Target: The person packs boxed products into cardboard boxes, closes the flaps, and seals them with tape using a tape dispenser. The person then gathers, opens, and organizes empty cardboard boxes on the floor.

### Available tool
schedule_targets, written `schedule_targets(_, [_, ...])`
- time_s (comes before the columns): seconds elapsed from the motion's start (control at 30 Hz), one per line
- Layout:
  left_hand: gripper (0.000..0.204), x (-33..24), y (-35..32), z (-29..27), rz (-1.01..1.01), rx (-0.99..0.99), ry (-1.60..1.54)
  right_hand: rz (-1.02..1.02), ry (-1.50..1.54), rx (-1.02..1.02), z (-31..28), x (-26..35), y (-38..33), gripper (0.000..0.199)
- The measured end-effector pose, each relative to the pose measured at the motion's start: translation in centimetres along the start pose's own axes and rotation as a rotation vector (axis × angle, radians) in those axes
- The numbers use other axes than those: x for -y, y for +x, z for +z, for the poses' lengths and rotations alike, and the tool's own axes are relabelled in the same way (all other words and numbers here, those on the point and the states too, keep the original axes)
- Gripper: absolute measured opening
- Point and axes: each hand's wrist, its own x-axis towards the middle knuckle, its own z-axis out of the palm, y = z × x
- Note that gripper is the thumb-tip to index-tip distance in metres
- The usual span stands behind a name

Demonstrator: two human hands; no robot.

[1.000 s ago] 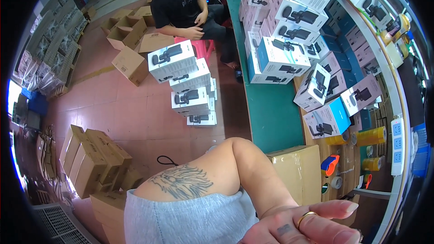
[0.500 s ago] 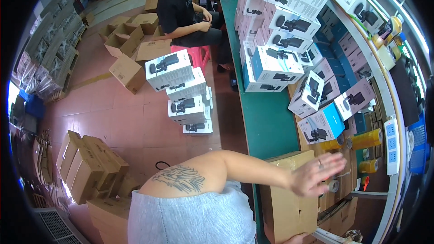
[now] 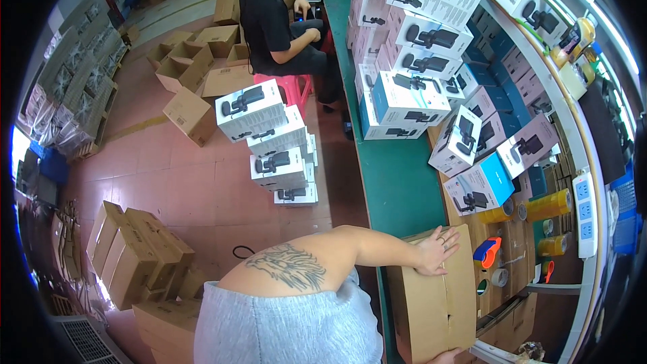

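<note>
Carton lies at five o'clock, its long axis running roughly twelve to six, closed over hidden contents. Left hand rests splayed, ungripping, on the twelve-o'clock end; right hand touches the six-o'clock end, its grip impossible to tell. Open cartons sit at ten.

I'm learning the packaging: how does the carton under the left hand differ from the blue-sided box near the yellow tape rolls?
The carton is brown; the blue-sided box is white and blue with a dark microphone picture. The carton appears larger than the blue-sided box. The left hand rests on the carton, while no hand touches the blue-sided box. Both are rectangular boxes.
</note>
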Motion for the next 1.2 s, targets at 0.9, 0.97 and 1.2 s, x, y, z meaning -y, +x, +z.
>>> schedule_targets(0.9, [0.085, 0.3, -0.2, 0.0, -0.006, 0.005, 0.011, -0.086, 0.098, 0.004, -0.9, 1.8, -4.6, 0.093])
schedule_targets(0.97, [0.085, 0.3, -0.2, 0.0, -0.006, 0.004, 0.008, -0.095, 0.098, 0.003, -1.0, 1.9, -4.9, 0.093])
schedule_targets(1.2, [0.085, 0.0, 0.0, 0.1, 0.001, -0.003, 0.008, -0.121, 0.099, -0.009, -2.5, 2.8, -6.4, 0.093])
